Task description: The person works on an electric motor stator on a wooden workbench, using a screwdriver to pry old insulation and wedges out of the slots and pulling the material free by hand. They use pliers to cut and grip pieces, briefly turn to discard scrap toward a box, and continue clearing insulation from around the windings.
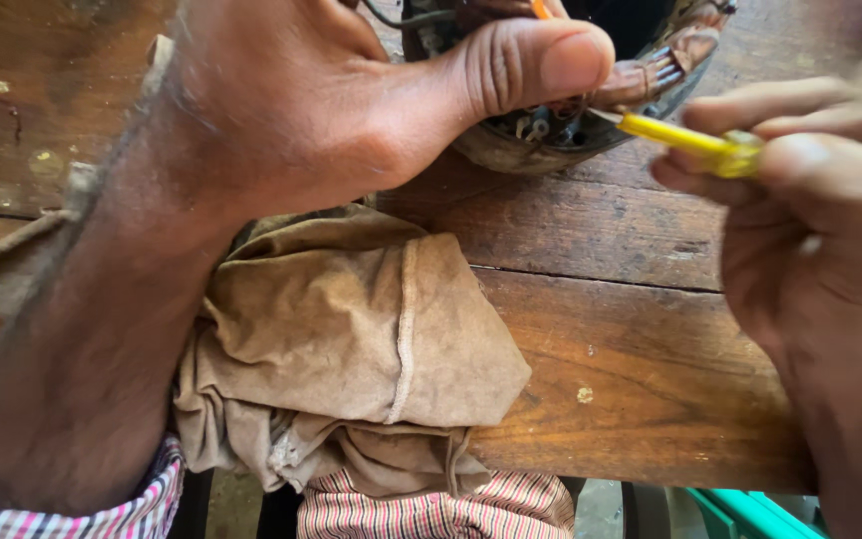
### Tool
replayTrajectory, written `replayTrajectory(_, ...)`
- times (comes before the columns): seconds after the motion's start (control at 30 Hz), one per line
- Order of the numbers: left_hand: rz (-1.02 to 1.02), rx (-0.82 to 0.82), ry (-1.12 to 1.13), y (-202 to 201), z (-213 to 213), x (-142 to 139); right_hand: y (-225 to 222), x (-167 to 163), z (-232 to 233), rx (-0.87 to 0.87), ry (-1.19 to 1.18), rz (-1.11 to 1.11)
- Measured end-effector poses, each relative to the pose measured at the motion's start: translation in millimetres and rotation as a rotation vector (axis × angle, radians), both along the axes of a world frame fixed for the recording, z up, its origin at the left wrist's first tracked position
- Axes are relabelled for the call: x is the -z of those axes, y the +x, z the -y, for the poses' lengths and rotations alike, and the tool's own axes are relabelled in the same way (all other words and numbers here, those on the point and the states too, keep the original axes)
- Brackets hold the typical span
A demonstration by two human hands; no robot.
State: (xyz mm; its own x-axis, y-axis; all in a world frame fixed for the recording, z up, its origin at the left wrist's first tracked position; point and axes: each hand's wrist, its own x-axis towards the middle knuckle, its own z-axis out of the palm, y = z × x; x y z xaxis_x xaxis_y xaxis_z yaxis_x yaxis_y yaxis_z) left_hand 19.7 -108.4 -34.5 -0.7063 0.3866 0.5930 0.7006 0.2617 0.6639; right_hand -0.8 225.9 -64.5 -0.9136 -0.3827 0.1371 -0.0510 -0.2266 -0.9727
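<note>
My left hand [301, 95] grips the rim of a round metal motor part [551, 140] with copper windings at the top of the view, thumb pressed over its edge. My right hand [830, 230] pinches a yellow-handled tool [695, 145] whose thin metal tip points into the windings. Much of the motor part is hidden behind my left hand.
A crumpled brown cloth [351, 339] lies on the worn wooden bench [611, 329] under my left forearm. Checked fabric [431, 514] shows below the bench's front edge, and a green frame [750, 511] at the bottom right.
</note>
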Motion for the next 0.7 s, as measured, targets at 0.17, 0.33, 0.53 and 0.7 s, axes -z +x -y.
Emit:
replayTrajectory(0.17, 0.058, 0.003, 0.052, 0.0, -3.0, -1.8, 7.4, -35.2, 27.5, 0.019, 0.219, -0.091)
replayTrajectory(0.33, 0.022, -0.035, 0.001, -0.3, -2.4, -3.2, 10.9, -53.2, 39.9, -0.031, 0.737, -0.651)
replayTrajectory(0.53, 0.026, -0.010, 0.038, 1.1, -3.8, -2.2, 15.7, -61.5, 41.8, 0.016, 0.806, -0.623)
replayTrajectory(0.7, 0.029, -0.066, 0.012, 3.2, -9.0, -6.9, 15.3, -52.0, 34.8, 0.056, 0.679, -0.426)
